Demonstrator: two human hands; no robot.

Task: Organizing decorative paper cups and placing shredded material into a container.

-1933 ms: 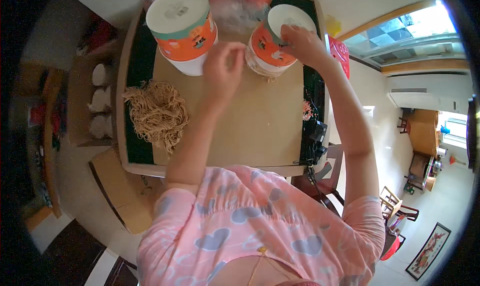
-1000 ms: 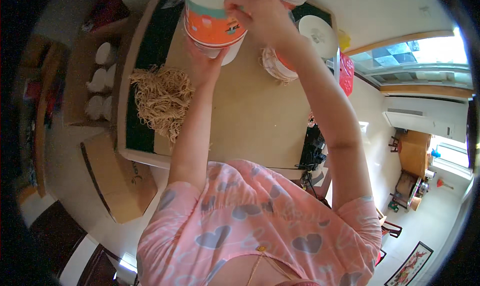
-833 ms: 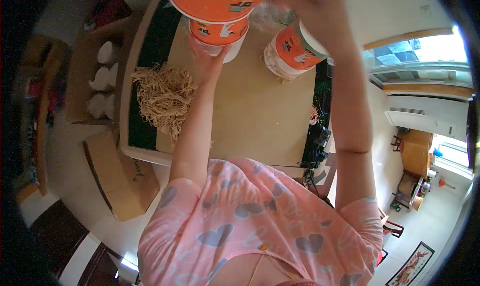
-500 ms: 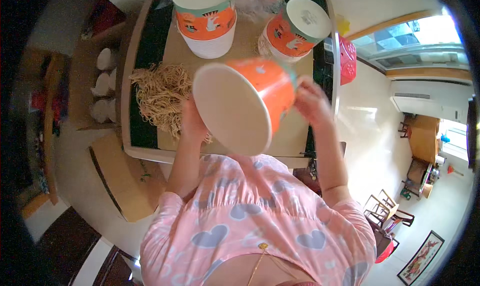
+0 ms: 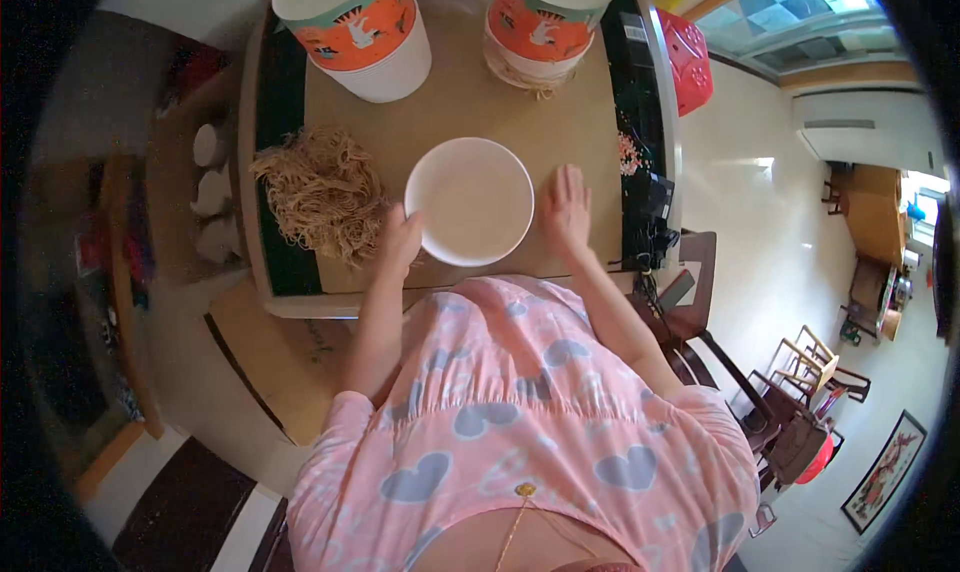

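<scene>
A large round paper tub (image 5: 472, 202) stands mouth up on the brown cardboard (image 5: 440, 112), its white inside facing me. My left hand (image 5: 402, 237) pinches its rim on the left side. To the right of the tub, apart from it, my right hand (image 5: 568, 207) lies on the cardboard with fingers stretched out and nothing in them. A tangled heap of tan paper strands (image 5: 320, 192) sits just left of my left hand. The outer wall of the tub I hold is hidden from above.
Upside-down stacks of orange and green tubs stand at the far left (image 5: 365, 32) and far right (image 5: 540, 32); tan strands lie under the right one. Cables and a black device (image 5: 655, 197) line the table's right edge. A red plastic container (image 5: 683, 62) is beyond it.
The tub was tilted in the air between both hands, its mouth toward me. It now stands upright on the cardboard; my right hand has let go and come down beside it.
</scene>
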